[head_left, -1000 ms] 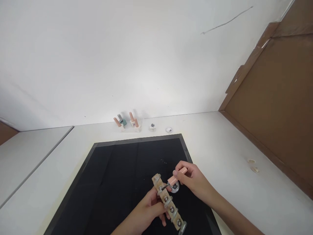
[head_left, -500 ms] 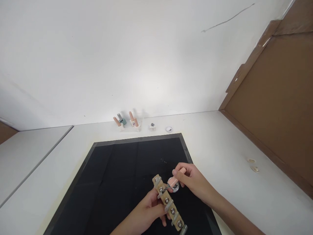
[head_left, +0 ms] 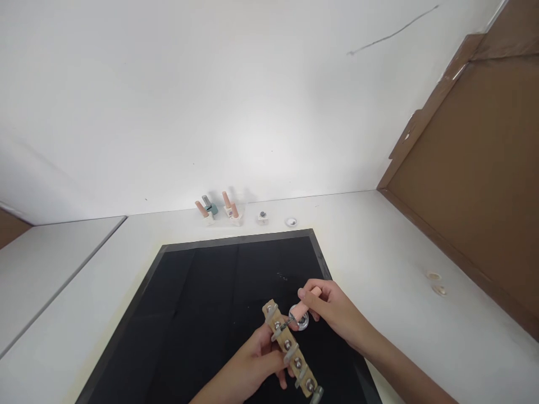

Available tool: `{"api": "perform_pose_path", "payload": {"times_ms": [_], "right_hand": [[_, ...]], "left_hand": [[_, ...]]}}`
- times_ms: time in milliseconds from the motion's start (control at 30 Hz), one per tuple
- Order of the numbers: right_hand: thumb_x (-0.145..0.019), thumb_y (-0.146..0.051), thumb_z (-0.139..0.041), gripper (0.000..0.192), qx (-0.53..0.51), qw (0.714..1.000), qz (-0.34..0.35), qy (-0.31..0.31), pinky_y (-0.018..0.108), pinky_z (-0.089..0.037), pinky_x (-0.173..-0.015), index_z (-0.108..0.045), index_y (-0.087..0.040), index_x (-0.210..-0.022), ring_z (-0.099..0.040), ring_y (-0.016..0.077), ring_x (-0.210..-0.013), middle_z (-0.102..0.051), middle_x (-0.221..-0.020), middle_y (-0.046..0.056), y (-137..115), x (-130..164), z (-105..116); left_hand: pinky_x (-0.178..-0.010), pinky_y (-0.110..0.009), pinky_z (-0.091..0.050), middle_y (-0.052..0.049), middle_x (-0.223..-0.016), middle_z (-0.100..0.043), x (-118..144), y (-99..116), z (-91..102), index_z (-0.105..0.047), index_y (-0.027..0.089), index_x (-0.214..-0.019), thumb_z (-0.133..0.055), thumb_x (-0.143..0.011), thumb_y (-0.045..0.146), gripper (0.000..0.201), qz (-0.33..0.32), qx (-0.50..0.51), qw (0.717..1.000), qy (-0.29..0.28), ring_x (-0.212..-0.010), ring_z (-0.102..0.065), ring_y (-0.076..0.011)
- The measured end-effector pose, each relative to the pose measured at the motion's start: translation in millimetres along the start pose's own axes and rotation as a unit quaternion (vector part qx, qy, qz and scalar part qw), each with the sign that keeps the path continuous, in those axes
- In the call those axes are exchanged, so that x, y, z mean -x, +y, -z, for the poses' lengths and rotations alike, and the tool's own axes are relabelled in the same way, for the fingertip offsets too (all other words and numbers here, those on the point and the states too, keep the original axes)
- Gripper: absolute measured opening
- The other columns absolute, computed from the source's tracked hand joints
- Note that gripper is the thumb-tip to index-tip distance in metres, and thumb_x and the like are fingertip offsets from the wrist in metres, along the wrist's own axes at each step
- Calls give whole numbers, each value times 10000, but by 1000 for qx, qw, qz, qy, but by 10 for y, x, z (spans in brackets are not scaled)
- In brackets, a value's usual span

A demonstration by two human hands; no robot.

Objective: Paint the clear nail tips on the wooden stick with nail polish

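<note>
My left hand (head_left: 257, 359) is closed around a wooden strip (head_left: 297, 354) that slants over the black mat. Along the strip stand several metal posts, each with a greyish false nail tip (head_left: 291, 353) lying across it. With thumb and fingers, my right hand (head_left: 330, 307) pinches the pink cap of a nail polish brush (head_left: 300, 310). The brush's dark bristle end is at the second nail tip from the strip's far end; whether it touches is too small to tell. Just behind the cap sits a round silvery item (head_left: 303, 322), partly hidden.
Several nail polish bottles (head_left: 234, 215) with pink or grey caps stand by the white wall. Right of them are a small pale bottle (head_left: 263, 219) and a round white dish (head_left: 291, 222). Two small round pieces (head_left: 439, 290) lie far right, near a brown cardboard panel (head_left: 475, 185).
The brush in my right hand has shifted very slightly up and to the right. My left hand and the wooden strip look almost still.
</note>
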State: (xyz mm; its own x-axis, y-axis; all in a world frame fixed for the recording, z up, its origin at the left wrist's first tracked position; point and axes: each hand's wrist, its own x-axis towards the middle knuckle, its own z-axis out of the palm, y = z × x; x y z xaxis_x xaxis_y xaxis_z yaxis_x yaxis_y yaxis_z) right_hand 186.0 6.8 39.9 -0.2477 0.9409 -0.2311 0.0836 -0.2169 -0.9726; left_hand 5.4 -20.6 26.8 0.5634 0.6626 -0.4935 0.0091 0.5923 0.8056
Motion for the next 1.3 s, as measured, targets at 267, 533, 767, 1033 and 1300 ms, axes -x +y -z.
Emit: {"api": "perform_pose_path", "payload": {"times_ms": [267,533,767,1033,1300], "right_hand": [[-819,-466,-542,385,-1,1000,-8,16,232,-299,-507,-486,-166,-584,-350,100,-501,-436,-522,-40,-10,-3,12],[-808,-464,-558,356,-16,999,18,39,234,-298,-513,-502,-170,-616,-357,99,-507,-402,-520,-53,-34,-11,64],[-811,-376,-605,227,-62,994,78,-38,222,-334,-535,-519,-178,-739,-416,104,-563,-487,-612,-34,-13,30,66],[-829,-309,-596,152,-64,993,83,-53,208,-358,-547,-508,-190,-795,-445,96,-567,-507,-628,-42,-7,55,61],[-833,-279,-581,119,-37,994,95,-51,218,-351,-568,-513,-188,-799,-436,106,-603,-478,-657,-40,-19,45,62]], "left_hand": [[-575,-259,-425,24,-727,-520,7,30,-12,-497,149,-977,-637,-655,230,361,5,6,1000,2,-613,-500,-100],[-577,-262,-428,25,-728,-511,4,8,-4,-491,154,-1014,-642,-671,254,388,2,8,1000,1,-617,-501,-102],[-557,-253,-430,24,-712,-516,-4,3,-9,-501,146,-983,-637,-656,235,365,-4,14,1000,4,-630,-511,-111],[-554,-251,-429,27,-702,-519,-8,19,-18,-499,147,-988,-641,-652,234,375,2,9,1000,11,-627,-512,-111],[-559,-252,-433,25,-706,-522,-5,25,-18,-503,148,-987,-649,-665,261,371,-2,11,1000,6,-632,-513,-111]]}}
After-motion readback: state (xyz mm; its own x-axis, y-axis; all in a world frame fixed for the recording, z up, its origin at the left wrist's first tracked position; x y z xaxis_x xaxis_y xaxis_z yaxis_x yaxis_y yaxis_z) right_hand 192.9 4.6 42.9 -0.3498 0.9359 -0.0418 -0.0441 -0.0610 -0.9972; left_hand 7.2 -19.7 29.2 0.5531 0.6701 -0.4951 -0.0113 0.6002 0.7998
